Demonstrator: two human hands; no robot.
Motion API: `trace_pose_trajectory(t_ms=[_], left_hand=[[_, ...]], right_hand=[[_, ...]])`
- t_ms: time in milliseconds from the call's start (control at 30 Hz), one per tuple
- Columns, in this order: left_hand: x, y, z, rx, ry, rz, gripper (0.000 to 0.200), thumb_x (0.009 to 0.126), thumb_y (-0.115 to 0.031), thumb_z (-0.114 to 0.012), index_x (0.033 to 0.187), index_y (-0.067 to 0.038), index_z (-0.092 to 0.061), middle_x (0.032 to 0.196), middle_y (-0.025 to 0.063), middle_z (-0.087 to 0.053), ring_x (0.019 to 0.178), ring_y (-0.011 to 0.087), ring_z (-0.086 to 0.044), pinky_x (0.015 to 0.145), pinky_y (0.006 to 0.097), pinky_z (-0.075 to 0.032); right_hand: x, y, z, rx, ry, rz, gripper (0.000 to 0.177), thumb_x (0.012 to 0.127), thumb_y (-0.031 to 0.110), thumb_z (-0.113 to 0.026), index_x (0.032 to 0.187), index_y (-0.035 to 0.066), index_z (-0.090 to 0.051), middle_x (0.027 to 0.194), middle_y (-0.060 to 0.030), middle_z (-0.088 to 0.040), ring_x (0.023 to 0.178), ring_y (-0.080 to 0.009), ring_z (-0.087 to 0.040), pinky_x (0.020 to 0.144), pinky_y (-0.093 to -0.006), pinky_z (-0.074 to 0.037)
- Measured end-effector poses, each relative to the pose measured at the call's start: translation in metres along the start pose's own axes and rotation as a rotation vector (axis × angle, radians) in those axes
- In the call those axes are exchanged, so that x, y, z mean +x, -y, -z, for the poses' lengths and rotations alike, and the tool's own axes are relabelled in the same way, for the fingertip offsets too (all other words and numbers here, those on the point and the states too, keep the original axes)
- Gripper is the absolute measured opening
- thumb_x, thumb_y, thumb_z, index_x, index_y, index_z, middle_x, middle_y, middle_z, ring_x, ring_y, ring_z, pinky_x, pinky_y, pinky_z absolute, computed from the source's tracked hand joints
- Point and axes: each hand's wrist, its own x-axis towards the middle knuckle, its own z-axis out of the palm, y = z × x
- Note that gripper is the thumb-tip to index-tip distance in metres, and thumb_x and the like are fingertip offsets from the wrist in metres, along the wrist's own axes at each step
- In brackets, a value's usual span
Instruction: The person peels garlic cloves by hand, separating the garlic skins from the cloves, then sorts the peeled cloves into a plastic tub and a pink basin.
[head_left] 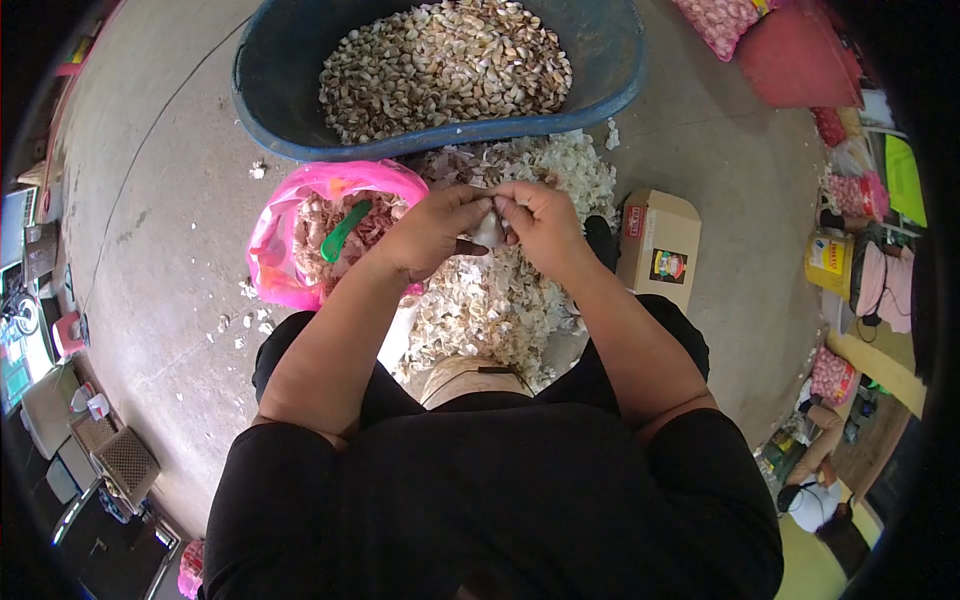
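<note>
Both hands meet in front of me over a heap of pale garlic skins [480, 310]. Between them is a whitish garlic bulb [489, 232]. My left hand [432, 232] is curled round its left side, with thumb and forefinger at its top. The fingers of my right hand [541, 225] are pinched on the bulb from the right. Just left of my left hand stands a pink plastic bag [268, 245] of reddish skins, a green-handled tool [343, 232] lying on them. Beyond the hands sits a blue tub [440, 136] holding many separated cloves [450, 70].
A cardboard box [667, 240] with a printed label stands on the concrete floor to the right. Net bags of garlic [718, 22] and a yellow container [829, 258] are at the far right. Crates [127, 465] stand at the far left. A person [815, 502] shows at the lower right.
</note>
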Motion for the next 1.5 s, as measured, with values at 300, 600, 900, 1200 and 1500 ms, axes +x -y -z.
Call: trace_pose_trajectory(t_ms=[300, 600, 900, 1200, 1500], left_hand=[[0.004, 0.001, -0.014, -0.036, -0.326, -0.004, 0.04, 0.087, -0.039, -0.038, 0.101, -0.002, -0.046, 0.077, 0.0077, -0.056, 0.06, 0.0149, -0.056, 0.051, 0.0239, -0.045], [0.007, 0.015, -0.023, 0.052, -0.398, -0.229, 0.041, 0.09, -0.036, -0.032, 0.097, 0.001, -0.048, 0.069, 0.006, -0.053, 0.061, 0.0115, -0.05, 0.052, 0.0225, -0.041], [0.012, 0.02, -0.031, 0.305, -0.57, -0.326, 0.034, 0.088, -0.023, -0.036, 0.094, 0.007, -0.05, 0.076, 0.0149, -0.056, 0.071, 0.0185, -0.053, 0.063, 0.0282, -0.043], [0.01, 0.028, -0.026, 0.323, -0.545, -0.418, 0.024, 0.085, -0.021, -0.038, 0.084, -0.001, -0.05, 0.062, 0.0054, -0.047, 0.044, 0.0124, -0.043, 0.037, 0.0245, -0.033], [0.005, 0.004, -0.023, -0.185, -0.37, 0.065, 0.032, 0.089, -0.032, -0.033, 0.08, -0.005, -0.048, 0.06, 0.0044, -0.049, 0.04, 0.0129, -0.044, 0.03, 0.0239, -0.03]], right_hand=[[-0.01, 0.014, -0.012, -0.135, -0.117, 0.129, 0.028, 0.082, 0.026, -0.051, 0.097, 0.002, -0.048, 0.07, -0.0154, -0.058, 0.066, -0.0286, -0.058, 0.058, -0.0335, -0.044], [-0.007, 0.01, -0.012, 0.085, -0.082, -0.042, 0.031, 0.084, 0.032, -0.047, 0.093, 0.002, -0.048, 0.07, -0.0172, -0.057, 0.065, -0.0314, -0.059, 0.055, -0.0359, -0.044], [-0.015, 0.011, -0.03, 0.007, -0.223, 0.268, 0.019, 0.081, 0.02, -0.05, 0.086, 0.002, -0.048, 0.067, -0.0171, -0.056, 0.062, -0.033, -0.057, 0.053, -0.0338, -0.044], [-0.014, 0.01, -0.026, 0.131, -0.149, 0.269, 0.014, 0.081, 0.014, -0.05, 0.082, 0.001, -0.048, 0.063, -0.01, -0.052, 0.056, -0.0145, -0.051, 0.052, -0.0278, -0.041], [-0.006, 0.006, -0.021, 0.295, -0.043, 0.177, 0.023, 0.087, 0.022, -0.043, 0.09, 0.001, -0.052, 0.07, -0.0032, -0.052, 0.063, -0.0084, -0.046, 0.053, -0.0246, -0.039]])
